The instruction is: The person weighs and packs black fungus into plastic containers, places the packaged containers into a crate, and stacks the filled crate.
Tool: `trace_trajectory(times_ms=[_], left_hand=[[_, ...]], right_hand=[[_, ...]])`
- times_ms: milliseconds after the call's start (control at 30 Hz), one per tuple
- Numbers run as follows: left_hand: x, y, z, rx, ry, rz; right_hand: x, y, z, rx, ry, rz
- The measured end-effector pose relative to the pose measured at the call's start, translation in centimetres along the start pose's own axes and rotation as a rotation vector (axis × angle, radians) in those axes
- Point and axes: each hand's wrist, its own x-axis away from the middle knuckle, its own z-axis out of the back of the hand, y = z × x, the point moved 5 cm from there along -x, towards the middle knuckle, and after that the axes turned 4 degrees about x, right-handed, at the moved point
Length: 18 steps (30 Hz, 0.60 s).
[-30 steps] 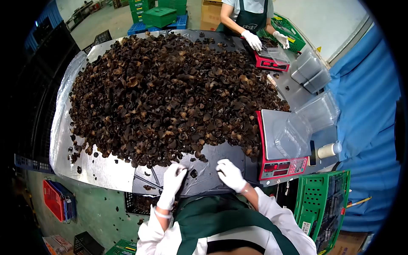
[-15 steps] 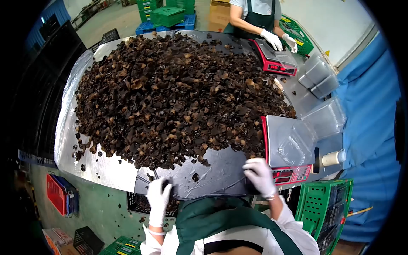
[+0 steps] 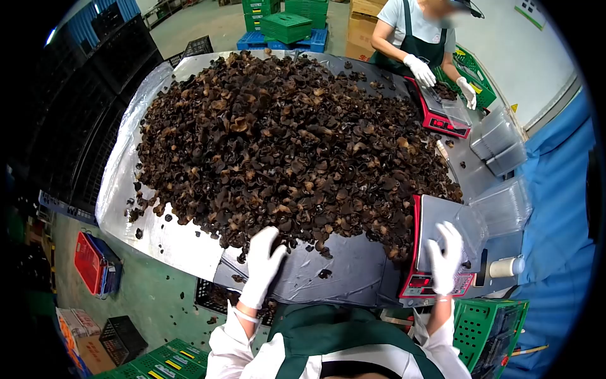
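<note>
Hands (image 3: pixel 261 260) (image 3: pixel 445 260) splayed by heap (image 3: pixel 297 145) and scale (image 3: pixel 435 211)

Fisheye-bent edges, glare on table (image 3: pixel 189 251)

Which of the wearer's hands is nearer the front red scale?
Right. The right hand is over the scale; the left hand is left of it, by the dark pile.

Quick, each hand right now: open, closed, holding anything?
Left hand: open, by the dark pile, nothing visibly held.
Right hand: open, over the near scale; whether it touches the clear container, can't tell.
</note>
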Motion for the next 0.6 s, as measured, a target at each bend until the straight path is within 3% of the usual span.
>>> trace_trajectory(times_ms=[100, 167, 267, 400, 600], left_hand=[[-3.4, -2.3, 0.8, -0.167, 0.102, -0.008], [-5.4, -2.0, 0.0, -0.314, 0.041, -0.068], [-7.1, -1.1, -1.8, -0.408, -0.075, -0.058], [-6.1, -1.8, -3.6, -0.441, -0.076, -0.156], [-0.1, 0.0, -4.0, -0.305, -0.101, -0.227]], right_hand=[[-2.7, -8.4, -7.0, -0.187, -0.183, 0.305], [-3.9, -11.9, -13.3, -0.203, -0.403, 0.372], [-6.2, -16.6, -20.2, -0.272, -0.549, 0.451], [-5.9, -19.2, -25.6, -0.014, -0.64, 0.599], [0.5, -17.9, -23.1, -0.006, -0.64, 0.755]])
